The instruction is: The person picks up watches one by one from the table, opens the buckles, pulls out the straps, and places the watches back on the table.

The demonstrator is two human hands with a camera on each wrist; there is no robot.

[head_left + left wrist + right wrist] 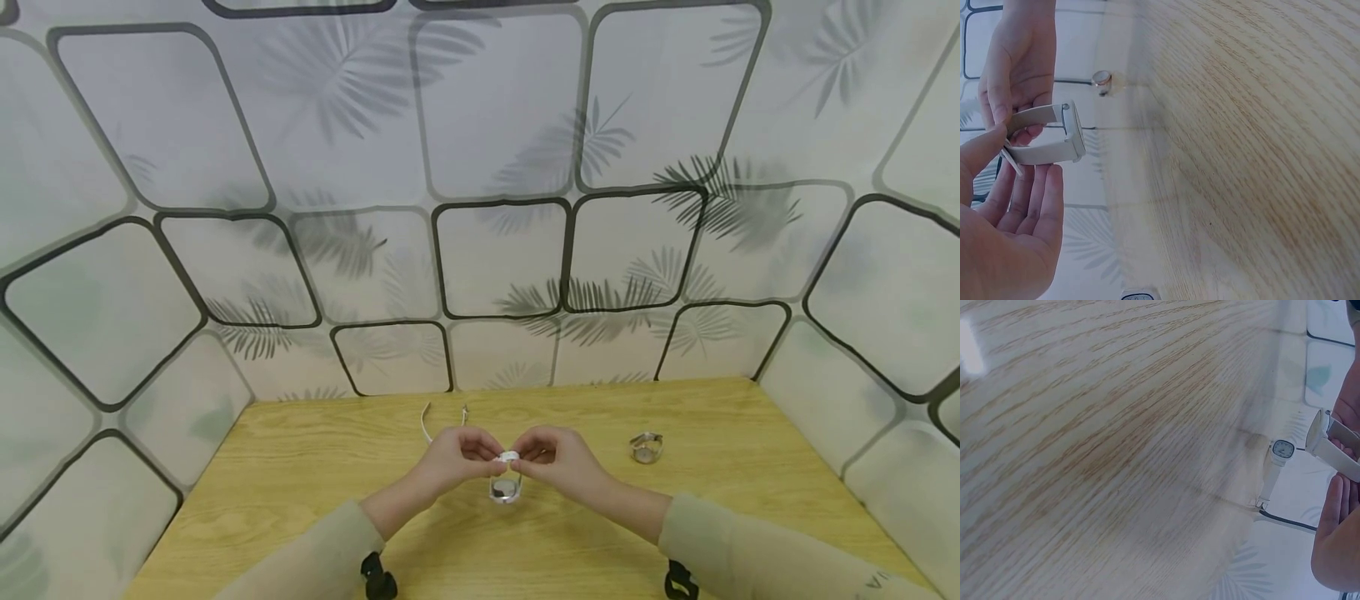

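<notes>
Handling a white watch [506, 490] by its strap [1038, 154]

The watch is held just above the table [315, 475], between the two hands, with its strap drawn into a loop and its case [1074, 131] hanging at the far end. One side of the band is pinched between the thumb and fingers of the left hand [456, 455]; the other is pinched by the right hand [561, 458]. Both pinches are closed down to the strap's thickness, and in the left wrist view the left hand's lower fingers are left loosely extended beneath the band.

Little weight is to be expected, most of it in the case. The strap is judged bendable but springy, so the loop may be pulled apart if either side is let go. A smooth surface is suggested, on which a light pinch could slip. The ends are best gripped close to where they meet; the face, probably the part most easily scratched, is best left untouched. Whether the ends are fastened cannot be told.

Behind the left hand a pale-strapped watch [1284, 449] is seen, and a rose-toned watch [647, 450] lies well apart to the right.
</notes>
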